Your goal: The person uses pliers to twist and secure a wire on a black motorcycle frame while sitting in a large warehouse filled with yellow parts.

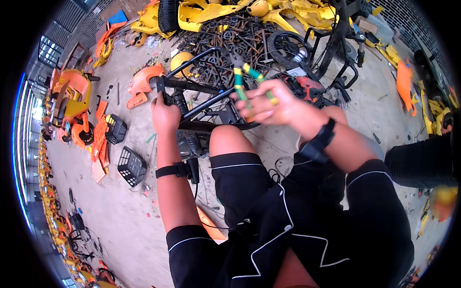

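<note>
we see left hand (166, 116) clamped on black frame (209, 105), right hand (276, 103) curled round green-and-yellow pliers (238, 79), handles spread, fingers blurred.

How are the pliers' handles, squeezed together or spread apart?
Spread apart: the green-and-yellow handles form a V, with a visible gap between.

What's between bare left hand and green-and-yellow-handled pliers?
Head view: bars of a black tubular metal frame cross the stretch from left hand to pliers.
</note>
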{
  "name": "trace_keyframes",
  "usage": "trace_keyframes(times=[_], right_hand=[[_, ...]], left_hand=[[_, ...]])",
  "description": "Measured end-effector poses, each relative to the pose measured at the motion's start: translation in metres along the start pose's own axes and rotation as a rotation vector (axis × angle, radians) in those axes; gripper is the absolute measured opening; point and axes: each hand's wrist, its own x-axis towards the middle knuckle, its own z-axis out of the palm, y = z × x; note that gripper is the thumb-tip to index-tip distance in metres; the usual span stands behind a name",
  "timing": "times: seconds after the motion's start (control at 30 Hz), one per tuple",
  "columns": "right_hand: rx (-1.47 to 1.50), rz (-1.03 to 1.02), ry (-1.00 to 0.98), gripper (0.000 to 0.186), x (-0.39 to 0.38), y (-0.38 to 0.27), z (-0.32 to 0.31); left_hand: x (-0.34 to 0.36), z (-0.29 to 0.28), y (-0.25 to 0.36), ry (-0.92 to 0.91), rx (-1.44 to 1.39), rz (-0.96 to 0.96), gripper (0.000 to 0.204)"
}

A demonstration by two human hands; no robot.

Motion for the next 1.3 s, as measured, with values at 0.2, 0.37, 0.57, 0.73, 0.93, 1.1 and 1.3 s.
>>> trace_keyframes(times=[0.2,0.37,0.57,0.73,0.93,1.1,1.3], right_hand=[[0.079,-0.285,-0.011,0.052,0.031,0.028,0.007],[0.26,-0.58,0.017,0.027,0.096,0.049,0.056],[-0.113,0.049,-0.037,0.052,-0.023,-0.019,-0.002],[0.221,-0.498,0.04,0.03,0.07,0.048,0.035],[0.06,-0.129,0.031,0.04,0.02,0.022,0.008],[-0.019,-0.047,0.012,0.048,-0.005,0.002,-0.003],[0.285,-0.765,0.09,0.036,0.132,0.049,0.069]], left_hand=[[-0.004,0.01,0.031,-0.037,0.068,-0.014,0.067],[0.004,0.01,0.018,-0.037,0.05,-0.006,0.067],[-0.003,0.004,0.005,-0.024,0.02,-0.031,0.067],[0.004,0.015,0.026,-0.03,0.05,-0.033,0.068],[0.003,0.007,-0.003,-0.007,0.057,-0.006,0.067],[-0.005,0.004,0.012,-0.015,0.072,-0.043,0.066],[0.007,0.017,0.026,-0.015,0.057,0.011,0.069]])
